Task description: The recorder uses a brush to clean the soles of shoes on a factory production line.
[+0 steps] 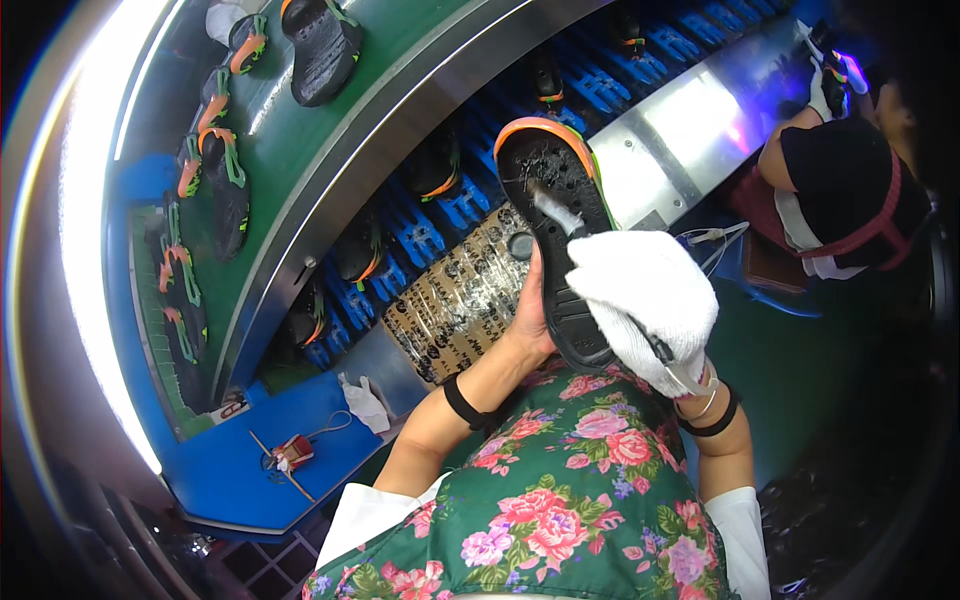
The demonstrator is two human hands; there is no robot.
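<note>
My left hand, bare, grips the side of a black clog with an orange and green rim. The clog is tilted up in front of me, its heel end near my apron, its holed toe part away from me. In a white knitted glove, my right hand is closed round a slim tool that looks like a brush. Its pale tip rests on or just over the clog's toe part; a dark handle end shows by my wrist. The glove hides most of the fingers.
Behind the clog runs a line of blue racks carrying more clogs. A curved green conveyor with black, orange and green shoes passes at the left. Near it is a blue table with a small tool. A co-worker sits at the right.
</note>
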